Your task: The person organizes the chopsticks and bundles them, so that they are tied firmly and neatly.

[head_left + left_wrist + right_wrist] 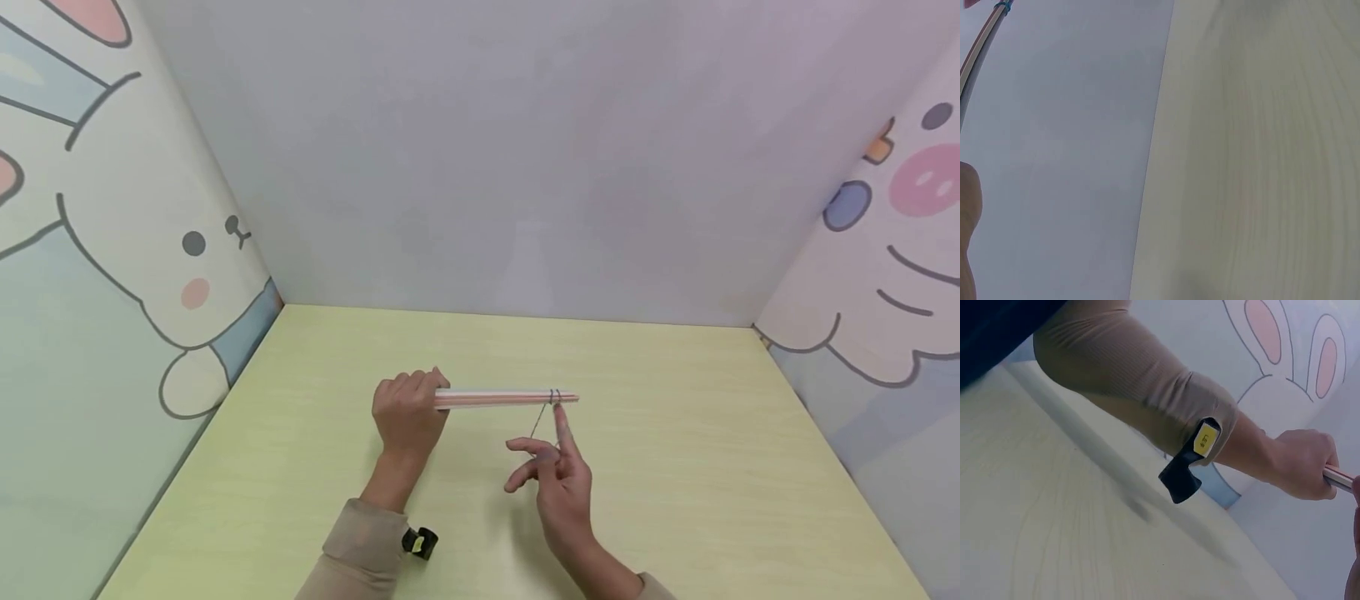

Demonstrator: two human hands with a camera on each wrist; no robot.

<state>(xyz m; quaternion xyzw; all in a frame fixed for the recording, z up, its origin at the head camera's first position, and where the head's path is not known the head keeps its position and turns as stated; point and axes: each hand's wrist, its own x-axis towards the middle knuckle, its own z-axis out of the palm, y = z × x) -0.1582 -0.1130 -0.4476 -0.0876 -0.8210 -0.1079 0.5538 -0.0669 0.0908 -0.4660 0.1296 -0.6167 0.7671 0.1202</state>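
Observation:
A bundle of thin pink and white sticks point(495, 399) is gripped at its left end by my left hand point(408, 412), fingers curled round it. The sticks lie level above the table, pointing right. Near their right end a dark thin band point(552, 397) loops round them and stretches down to my right hand point(564, 492). One right finger reaches up to the sticks by the band; the other fingers are bent around its lower part. In the left wrist view the band point(1002, 6) shows blue-green around the sticks point(979, 53).
The pale yellow table point(675, 417) lies under both hands. A grey wall point(510, 167) stands behind it, with side panels bearing a cartoon rabbit point(127, 217) at left and a pig point(900, 275) at right. A black wrist device point(420, 542) sits by the left sleeve.

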